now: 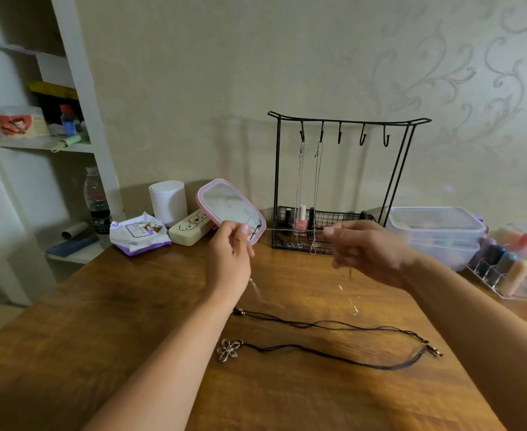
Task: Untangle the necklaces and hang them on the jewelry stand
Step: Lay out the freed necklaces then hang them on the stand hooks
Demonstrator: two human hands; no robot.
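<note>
A thin silver chain necklace (290,229) is stretched level between my hands, above the wooden table (131,337). My left hand (232,253) pinches one end and my right hand (365,247) pinches the other; loose chain hangs below each hand to the table. Behind them stands the black wire jewelry stand (349,121) with several hooks. Two silver necklaces (301,178) hang from its left hooks. A black cord necklace (333,325) and a second black cord necklace with a metal flower pendant (228,349) lie on the table in front of me.
The stand's basket holds nail polish bottles (301,217). A pink-framed mirror (229,208), a white cylinder (167,200), a cream case (190,228) and a wipes pack (137,233) sit at the back left. A clear lidded box (433,225) and organiser (505,269) are on the right. Shelves (38,144) stand left.
</note>
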